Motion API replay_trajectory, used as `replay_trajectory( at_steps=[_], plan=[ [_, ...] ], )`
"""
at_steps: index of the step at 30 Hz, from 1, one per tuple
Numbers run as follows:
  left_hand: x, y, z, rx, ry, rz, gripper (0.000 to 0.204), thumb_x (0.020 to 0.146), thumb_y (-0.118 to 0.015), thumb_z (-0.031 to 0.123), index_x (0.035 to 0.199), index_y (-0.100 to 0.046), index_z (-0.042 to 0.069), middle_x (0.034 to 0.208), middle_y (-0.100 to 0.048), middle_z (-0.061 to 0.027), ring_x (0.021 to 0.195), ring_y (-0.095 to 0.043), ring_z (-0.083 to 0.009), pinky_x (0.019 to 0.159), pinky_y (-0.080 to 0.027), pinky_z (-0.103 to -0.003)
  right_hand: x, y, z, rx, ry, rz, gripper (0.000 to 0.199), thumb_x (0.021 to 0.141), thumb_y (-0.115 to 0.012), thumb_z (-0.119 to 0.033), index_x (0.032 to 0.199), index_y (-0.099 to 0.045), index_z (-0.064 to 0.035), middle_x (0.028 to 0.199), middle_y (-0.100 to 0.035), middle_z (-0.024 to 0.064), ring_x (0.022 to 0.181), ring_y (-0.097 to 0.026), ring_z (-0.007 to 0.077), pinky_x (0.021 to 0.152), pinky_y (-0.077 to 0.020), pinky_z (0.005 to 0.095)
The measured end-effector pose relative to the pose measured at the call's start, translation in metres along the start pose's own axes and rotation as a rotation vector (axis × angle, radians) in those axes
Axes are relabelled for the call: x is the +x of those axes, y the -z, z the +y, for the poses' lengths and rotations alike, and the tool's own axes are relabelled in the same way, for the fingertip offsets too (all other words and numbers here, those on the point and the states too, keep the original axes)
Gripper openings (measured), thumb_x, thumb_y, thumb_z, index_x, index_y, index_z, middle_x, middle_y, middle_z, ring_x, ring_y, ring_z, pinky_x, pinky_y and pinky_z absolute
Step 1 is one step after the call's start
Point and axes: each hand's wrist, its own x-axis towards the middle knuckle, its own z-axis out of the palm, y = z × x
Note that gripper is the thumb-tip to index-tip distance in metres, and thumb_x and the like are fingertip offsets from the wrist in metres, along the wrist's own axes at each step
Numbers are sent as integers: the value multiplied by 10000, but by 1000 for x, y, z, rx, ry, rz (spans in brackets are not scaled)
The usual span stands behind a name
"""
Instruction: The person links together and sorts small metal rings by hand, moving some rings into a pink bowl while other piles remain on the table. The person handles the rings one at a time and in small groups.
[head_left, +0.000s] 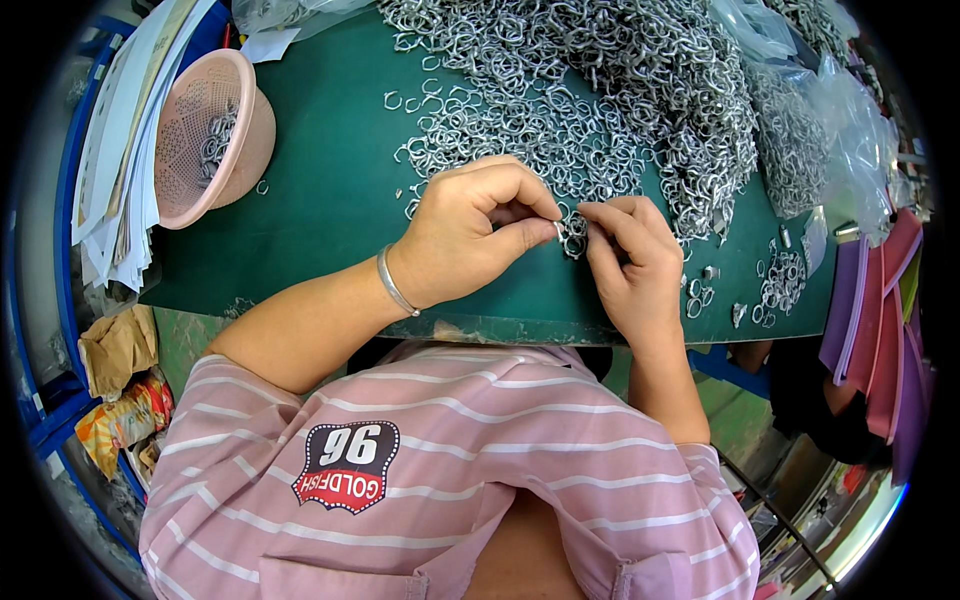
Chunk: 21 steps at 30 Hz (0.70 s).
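Observation:
My left hand (pixel 478 232) is closed in a pinch, with a small silvery metal ring (pixel 560 232) at the tips of its thumb and forefinger. Close by on the right, my right hand (pixel 640 262) has its thumb and forefinger drawn together beside the same spot; whatever they pinch is too small to make out. A few rings (pixel 574 246) lie just below and between the fingertips. Beyond both hands spreads a loose layer of similar rings (pixel 520 130), rising into a large heap (pixel 660 70) at the far right.
The work surface is a green mat (pixel 330 130). A pink perforated basket (pixel 250 95) holding some rings tilts at the left, beside stacked papers (pixel 125 130). Small ring groups (pixel 782 280) lie right of my right hand. Plastic bags (pixel 850 130) and coloured sheets (pixel 880 310) are at the right.

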Motion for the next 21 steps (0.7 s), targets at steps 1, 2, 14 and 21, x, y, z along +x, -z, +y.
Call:
replay_trajectory(
  at_steps=[1, 2, 14, 21],
  plan=[
    [0, 0, -1, 16, -35, 3, 111, 776, -638, -88, 867, -613, -32, 928, -597, -101, 793, -626, -137, 695, -543, -239, 0, 1, -2, 30, -14, 10, 162, 761, -627, 61, 905, -663, -3, 826, -616, 91, 699, -599, 156, 603, -481, 252],
    [1, 0, -1, 32, -71, 6, 108, 773, -639, -90, 861, -613, -31, 927, -596, -102, 797, -625, -138, 696, -543, -240, 1, 3, -5, 59, -29, 19, 178, 757, -632, 61, 920, -660, -4, 831, -618, 91, 703, -600, 155, 604, -483, 254],
    [1, -3, 0, -168, 139, 84, 152, 837, -585, -63, 990, -580, -63, 943, -624, -99, 856, -646, -172, 740, -544, -257, -1, 3, 8, 210, -94, 87, 143, 801, -620, 20, 941, -636, -1, 856, -661, 92, 693, -610, 153, 604, -469, 246],
    [2, -2, 2, -427, 221, 46, 155, 852, -591, -33, 1004, -574, -59, 933, -630, -118, 855, -646, -177, 757, -546, -270, 2, -9, -15, 387, -49, 16, 220, 735, -696, 16, 942, -626, -12, 930, -653, 86, 802, -624, 158, 639, -492, 256]
  ],
)
